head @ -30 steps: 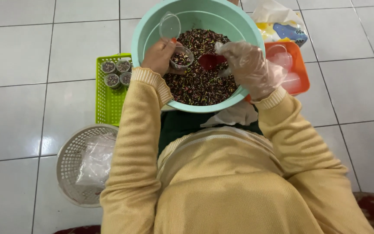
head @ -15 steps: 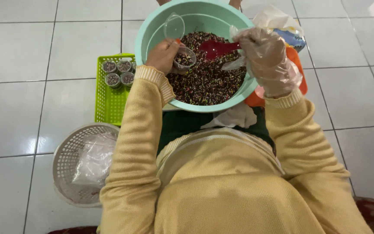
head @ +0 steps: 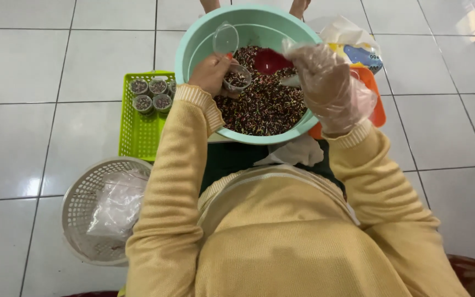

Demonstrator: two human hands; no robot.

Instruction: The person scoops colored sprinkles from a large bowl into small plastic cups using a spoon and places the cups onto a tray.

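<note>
Sprinkle mix (head: 262,104), dark and multicoloured, fills the bottom of our teal basin (head: 193,49), which sits on our lap above the white tiled floor (head: 39,66). Our bare left hand (head: 211,74) has its fingers wrapped around 1 small clear cup (head: 238,78), held over the mix near the basin's left wall, its hinged lid (head: 226,39) standing open above it. Our gloved right hand (head: 328,82) has its fingers curled around the handle of a red scoop (head: 269,60), whose bowl hangs just beside the cup.

As we judge it, the scoop's bowl looks wider than the cup's mouth, so a quick tip could send grains past the rim; over the basin that costs little, but nearer the basin's edge they would land on the floor. The loose glove may also slip on the handle.

At the basin's left edge a green basket (head: 136,132) holds 4 filled cups (head: 150,94) in its far corner. A white round basket (head: 78,214) with a plastic bag (head: 117,203) lies nearer us on the left. An orange tray (head: 377,107) and bags (head: 353,44) crowd the basin's right edge, close behind our right wrist.
</note>
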